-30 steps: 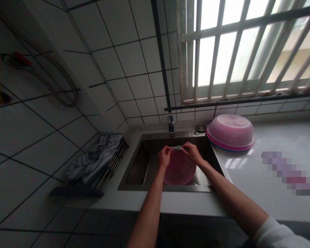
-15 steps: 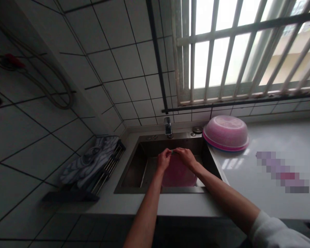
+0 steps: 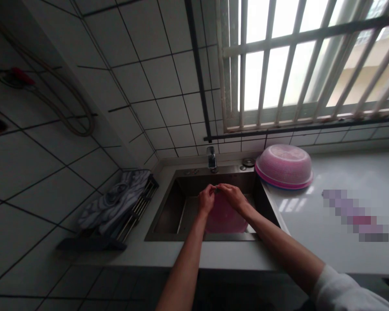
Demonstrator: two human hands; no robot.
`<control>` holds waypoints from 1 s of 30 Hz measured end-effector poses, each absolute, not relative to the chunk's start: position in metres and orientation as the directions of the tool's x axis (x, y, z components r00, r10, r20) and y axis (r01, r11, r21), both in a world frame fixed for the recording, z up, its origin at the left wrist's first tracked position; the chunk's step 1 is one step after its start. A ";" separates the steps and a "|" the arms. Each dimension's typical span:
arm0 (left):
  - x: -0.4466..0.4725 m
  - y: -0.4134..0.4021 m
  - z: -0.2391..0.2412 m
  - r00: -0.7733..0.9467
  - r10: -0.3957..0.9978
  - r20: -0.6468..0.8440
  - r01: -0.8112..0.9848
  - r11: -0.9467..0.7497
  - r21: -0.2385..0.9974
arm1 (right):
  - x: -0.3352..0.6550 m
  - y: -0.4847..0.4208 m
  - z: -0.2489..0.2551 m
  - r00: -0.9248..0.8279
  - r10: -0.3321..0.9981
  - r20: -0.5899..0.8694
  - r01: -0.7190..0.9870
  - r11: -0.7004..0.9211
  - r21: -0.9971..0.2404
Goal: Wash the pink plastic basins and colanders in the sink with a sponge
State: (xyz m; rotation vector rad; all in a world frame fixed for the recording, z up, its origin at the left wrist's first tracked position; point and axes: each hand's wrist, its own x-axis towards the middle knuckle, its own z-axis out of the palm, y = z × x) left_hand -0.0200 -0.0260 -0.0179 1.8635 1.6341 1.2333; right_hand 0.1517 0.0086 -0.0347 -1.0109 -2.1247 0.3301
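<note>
My left hand (image 3: 207,199) and my right hand (image 3: 232,194) meet over the sink, fingertips almost touching. Between them is a small greenish piece (image 3: 217,188), pinched by the fingers of both hands; its kind is too small to make out. Below the hands a pink plastic basin (image 3: 225,218) stands in the steel sink (image 3: 164,211). My hands and forearms hide part of the basin, and I cannot tell what it contains.
The faucet (image 3: 211,159) rises behind the sink. To the right, an upturned pink basin (image 3: 283,166) sits on the white counter (image 3: 311,233), near a blurred-out patch (image 3: 355,216). A grey patterned cloth (image 3: 116,196) lies over a rack (image 3: 139,209) at the left. Barred windows stand behind.
The view has shifted very slightly. Both hands stay together above the basin, fingers closed around the small greenish piece, with hardly any movement.
</note>
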 end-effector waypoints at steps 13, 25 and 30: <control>-0.019 -0.024 -0.022 -0.097 0.921 0.378 0.605 -0.247 0.757 | 0.154 0.009 -0.033 -0.376 0.759 0.531 0.509 0.648 -0.566; -0.037 -0.027 -0.013 -0.264 0.884 0.386 0.760 -0.056 0.648 | 0.187 0.020 -0.030 -0.127 0.872 0.472 0.649 0.433 -0.626; -0.037 -0.027 -0.010 -0.132 0.859 0.495 0.804 -0.199 0.560 | 0.175 0.013 -0.026 -0.174 0.850 0.497 0.612 0.489 -0.622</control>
